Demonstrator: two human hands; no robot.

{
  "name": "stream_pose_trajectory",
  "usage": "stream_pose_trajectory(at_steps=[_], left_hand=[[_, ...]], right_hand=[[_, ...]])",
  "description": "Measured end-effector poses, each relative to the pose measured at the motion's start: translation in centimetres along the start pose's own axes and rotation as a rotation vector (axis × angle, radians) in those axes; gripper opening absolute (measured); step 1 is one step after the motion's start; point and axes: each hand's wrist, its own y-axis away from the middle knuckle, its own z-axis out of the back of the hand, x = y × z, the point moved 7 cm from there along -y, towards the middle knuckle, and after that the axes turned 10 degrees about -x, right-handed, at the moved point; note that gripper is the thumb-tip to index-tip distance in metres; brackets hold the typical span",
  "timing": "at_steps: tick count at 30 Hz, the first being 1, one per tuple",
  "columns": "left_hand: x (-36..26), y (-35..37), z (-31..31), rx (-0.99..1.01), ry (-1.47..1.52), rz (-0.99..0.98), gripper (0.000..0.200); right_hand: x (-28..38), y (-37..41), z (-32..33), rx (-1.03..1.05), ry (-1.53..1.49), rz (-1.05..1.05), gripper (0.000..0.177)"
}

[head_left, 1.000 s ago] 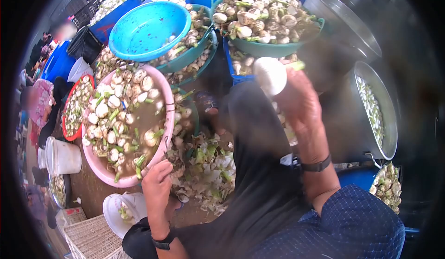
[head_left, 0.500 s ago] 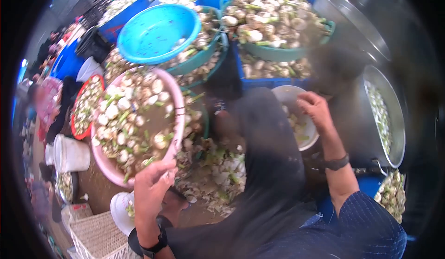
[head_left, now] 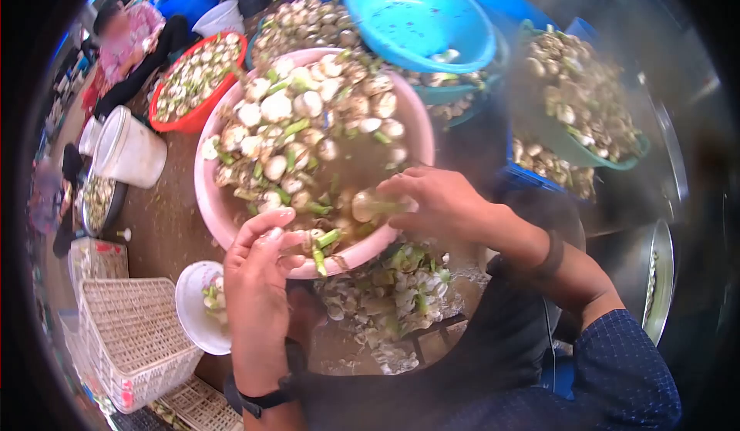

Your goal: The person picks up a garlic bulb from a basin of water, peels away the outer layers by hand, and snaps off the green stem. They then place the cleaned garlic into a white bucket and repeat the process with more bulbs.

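Observation:
A pink tub [head_left: 206, 157] of murky water holds many white garlic bulbs [head_left: 276, 107] with green stems. Over its right side, my right hand [head_left: 455, 206] has its fingers round the stem end of a garlic bulb [head_left: 364, 206]. My left hand [head_left: 264, 277] is at the tub's near left rim, palm turned inward, fingers bent and apart, with nothing visible between them. Close to its fingertips, a green-stemmed piece [head_left: 322, 250] lies by the rim.
White bowl [head_left: 185, 308] and wicker basket [head_left: 139, 323] at lower left; white bucket [head_left: 135, 149] and red basin [head_left: 162, 119] beyond. Peelings [head_left: 393, 300] cover the floor below the tub. Blue basin [head_left: 420, 18] and green tub [head_left: 617, 157] behind. A person [head_left: 127, 45] sits at far left.
The view has turned left. My right hand has moved from above the white bowl on the right to the pink tub and taken hold of a bulb. My left hand remains by the rim.

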Motion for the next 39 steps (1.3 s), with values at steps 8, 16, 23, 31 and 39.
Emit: stream_pose_trajectory(at_steps=[8,16,23,31,39], left_hand=[[0.8,0.4,-1.2,-0.027,-0.311,-0.052,0.024],[2.1,2.5,-5.6,0.194,-0.885,-0.598,0.043],[7.0,6.0,-9.1,0.382,-0.725,-0.452,0.042],[11.0,6.6,-7.9,0.285,-0.444,-0.166,0.024],[13.2,5.1,-5.5,0.265,-0.292,-0.110,0.012]], right_hand=[[-1.5,-3.8,-7.9,0.134,0.082,-0.056,0.047],[-3.1,-0.1,-4.1,-0.123,-0.667,-0.594,0.045],[-0.3,9.6,-4.5,-0.287,-0.953,-0.789,0.038],[4.2,13.9,-1.7,-0.297,-1.090,-0.425,0.038],[3.3,14.3,-2.4,-0.348,-0.656,-0.255,0.056]])
